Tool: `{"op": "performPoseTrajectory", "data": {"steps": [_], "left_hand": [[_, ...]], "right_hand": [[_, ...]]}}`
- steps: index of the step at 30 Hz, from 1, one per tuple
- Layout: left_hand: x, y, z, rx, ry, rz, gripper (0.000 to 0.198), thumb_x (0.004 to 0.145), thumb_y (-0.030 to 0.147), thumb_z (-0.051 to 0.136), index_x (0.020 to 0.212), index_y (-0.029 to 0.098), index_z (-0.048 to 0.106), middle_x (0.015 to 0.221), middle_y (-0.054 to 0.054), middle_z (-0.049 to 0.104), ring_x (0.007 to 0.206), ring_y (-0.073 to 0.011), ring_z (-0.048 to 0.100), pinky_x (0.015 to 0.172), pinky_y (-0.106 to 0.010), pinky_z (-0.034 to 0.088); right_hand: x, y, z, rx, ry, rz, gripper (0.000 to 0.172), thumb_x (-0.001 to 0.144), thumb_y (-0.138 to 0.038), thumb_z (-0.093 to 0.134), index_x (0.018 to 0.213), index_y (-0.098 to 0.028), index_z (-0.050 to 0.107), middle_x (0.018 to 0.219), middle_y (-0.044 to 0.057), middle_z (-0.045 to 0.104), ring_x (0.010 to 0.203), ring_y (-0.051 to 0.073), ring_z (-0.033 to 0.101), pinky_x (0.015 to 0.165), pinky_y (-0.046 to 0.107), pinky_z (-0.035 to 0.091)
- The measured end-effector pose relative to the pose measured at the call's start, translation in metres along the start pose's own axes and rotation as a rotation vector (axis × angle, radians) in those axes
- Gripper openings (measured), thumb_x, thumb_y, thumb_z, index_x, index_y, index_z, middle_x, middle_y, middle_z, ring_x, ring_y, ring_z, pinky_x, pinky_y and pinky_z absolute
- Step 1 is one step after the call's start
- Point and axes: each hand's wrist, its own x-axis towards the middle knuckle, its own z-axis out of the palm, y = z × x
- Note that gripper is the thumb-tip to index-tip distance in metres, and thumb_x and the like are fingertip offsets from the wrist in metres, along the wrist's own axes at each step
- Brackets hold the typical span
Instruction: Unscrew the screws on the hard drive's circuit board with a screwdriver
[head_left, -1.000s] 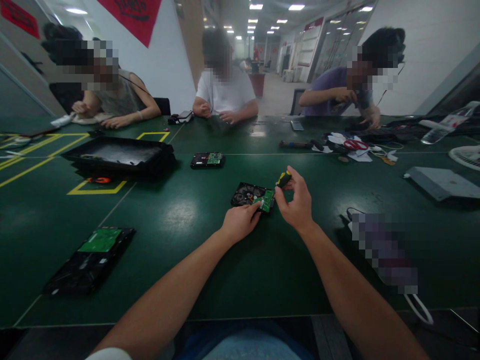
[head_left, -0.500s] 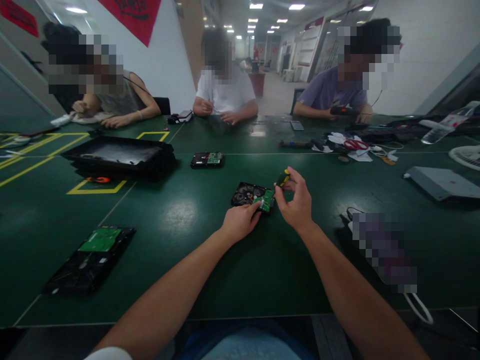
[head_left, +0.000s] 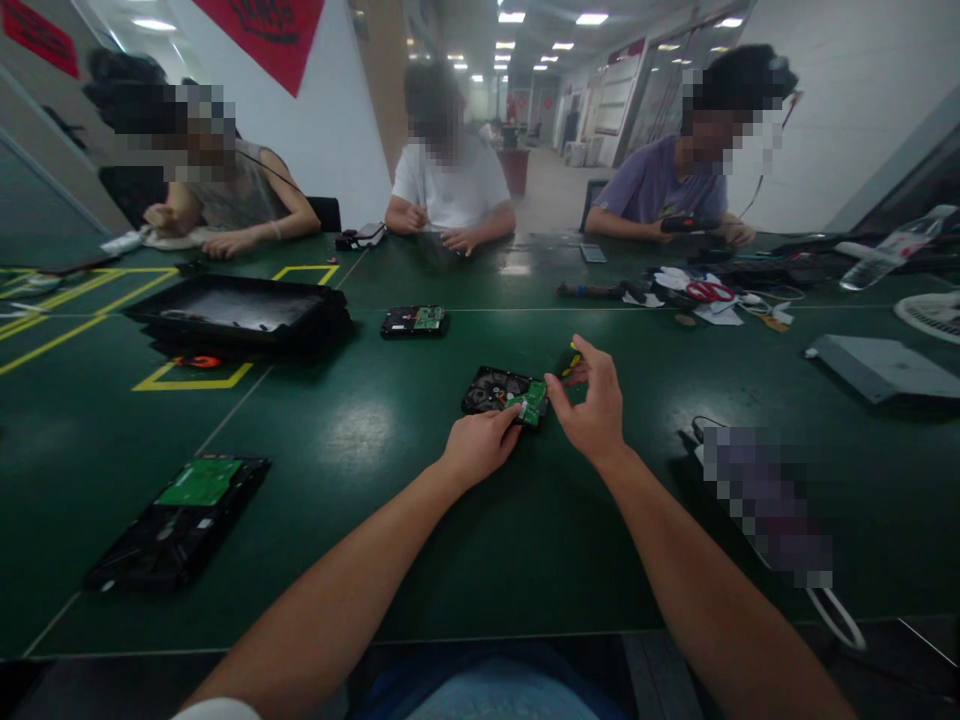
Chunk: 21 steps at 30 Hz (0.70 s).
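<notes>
Drive [head_left: 486,386], lying board side up on the table [head_left: 420,560], just right of the middle of the scene and between the two hands. Its green board [head_left: 535,400] covers the right end, so the face bearing the parts is exposed to the worker. The left hand [head_left: 481,443] is clamped on the drive's near edge, a fingertip pressing on the board, apparently to keep the drive from sliding or turning. The right hand [head_left: 592,400] is closed on a screwdriver [head_left: 571,360] with a green and yellow handle, held upright but tilted above the right end; a light fingertip hold of this kind would suit fine turning. Whether the tip touches the drive cannot be told, the shaft being too small to make out.

A second drive [head_left: 414,321] lies farther off to the left, and a third [head_left: 180,530] near at left, both board side up and well apart from the hands.

Writing: no brand can be read. The third drive bears a small pale label [head_left: 205,522], illegible; the red paper [head_left: 277,35] on the far wall carries dark brush-like characters, likewise unreadable.
</notes>
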Motion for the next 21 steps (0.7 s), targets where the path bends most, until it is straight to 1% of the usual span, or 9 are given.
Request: {"op": "performPoseTrajectory", "data": {"steps": [4,9,13,15,19,21], "left_hand": [[-0.0004,0.0005,-0.0006,-0.002,-0.003,0.002,0.046,0.103,0.039,0.045,0.146,0.027,0.054,0.119,-0.006,0.075,0.104,-0.0238,0.073,0.090,-0.036,0.057],[-0.0004,0.0008,-0.0009,-0.013,-0.003,0.001,0.045,0.103,0.039,0.046,0.145,0.026,0.055,0.119,-0.007,0.075,0.106,-0.0237,0.072,0.091,-0.035,0.056],[-0.0004,0.0004,0.0000,-0.023,0.005,0.008,0.046,0.102,0.039,0.046,0.146,0.025,0.055,0.120,-0.007,0.075,0.105,-0.0245,0.072,0.091,-0.036,0.057],[-0.0005,0.0003,0.0003,-0.021,0.010,0.009,0.046,0.102,0.040,0.045,0.146,0.025,0.055,0.120,-0.007,0.075,0.105,-0.0250,0.072,0.091,-0.037,0.057],[-0.0006,0.0001,0.0001,-0.008,0.011,0.014,0.046,0.102,0.040,0.045,0.144,0.025,0.056,0.119,-0.007,0.075,0.103,-0.0257,0.073,0.088,-0.038,0.058],[-0.0005,-0.0001,0.0003,-0.009,0.016,0.020,0.046,0.102,0.039,0.045,0.145,0.025,0.055,0.119,-0.007,0.075,0.102,-0.0255,0.073,0.088,-0.038,0.058]], "right_hand": [[-0.0006,0.0001,0.0010,0.008,-0.002,-0.005,0.062,0.095,-0.027,0.059,0.153,-0.029,0.038,0.129,0.013,0.058,0.093,0.023,0.065,0.080,0.045,0.063],[-0.0016,0.0008,0.0014,0.017,0.022,0.028,0.067,0.093,-0.031,0.066,0.153,-0.029,0.037,0.125,0.012,0.058,0.086,0.022,0.064,0.075,0.043,0.064],[-0.0016,-0.0003,0.0006,0.022,-0.013,-0.003,0.064,0.096,-0.029,0.059,0.155,-0.030,0.034,0.132,0.012,0.057,0.093,0.023,0.065,0.084,0.045,0.063],[-0.0020,0.0002,0.0011,0.018,-0.016,-0.001,0.065,0.097,-0.028,0.057,0.156,-0.030,0.033,0.131,0.012,0.058,0.092,0.022,0.066,0.086,0.046,0.063],[-0.0026,0.0030,0.0024,-0.007,0.025,0.018,0.068,0.094,-0.032,0.065,0.155,-0.029,0.035,0.126,0.012,0.060,0.086,0.022,0.065,0.078,0.044,0.064],[-0.0025,0.0032,0.0019,-0.013,0.032,0.013,0.068,0.093,-0.032,0.066,0.154,-0.029,0.037,0.127,0.012,0.060,0.087,0.022,0.065,0.077,0.045,0.064]]}}
